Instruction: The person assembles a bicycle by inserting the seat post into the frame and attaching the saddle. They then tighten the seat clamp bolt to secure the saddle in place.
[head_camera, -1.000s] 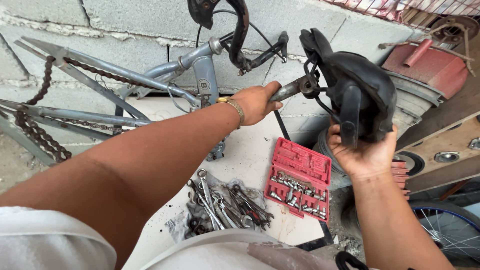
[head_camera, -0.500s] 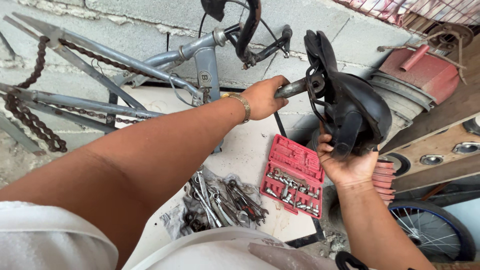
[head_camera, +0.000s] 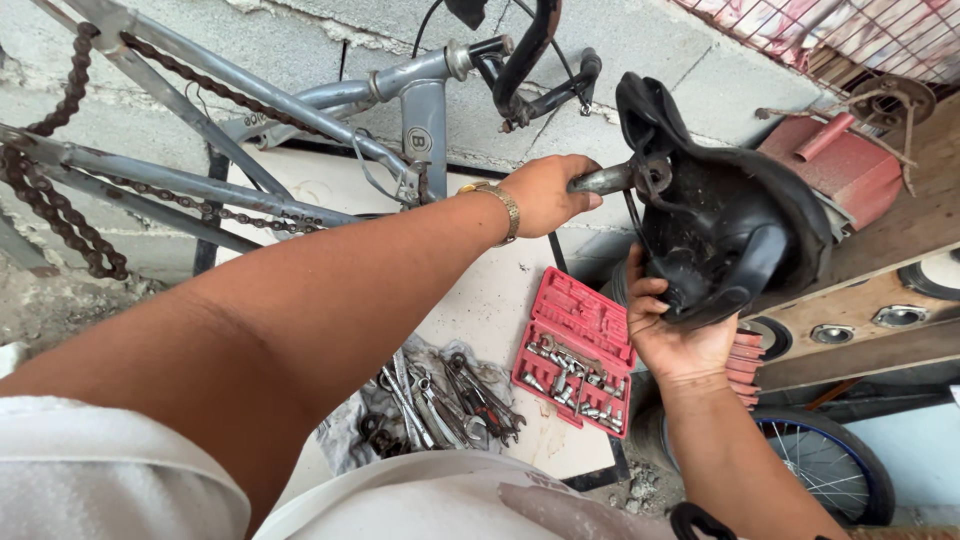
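- Nearest the camera, a heap of loose wrenches lies on a rag on the pale board on the ground.
- Just beside it, to the right, an open red socket case shows rows of small metal bits.
- Lower right, part of a spoked wheel with a dark tyre stands near the ground.
- The right hand cups the black bicycle saddle from below; its fingers are curled round the saddle's lower edge, gripping it. The saddle is held up in the air, underside turned toward the camera.
- The left hand, with a gold bracelet at the wrist, is clenched on the metal seat post that juts from the saddle's clamp.
- Behind the arms, a grey bicycle frame lies upside down, its rusty chain hanging slack at the left.
- Farthest back stands a block wall, with a red metal part at the right.
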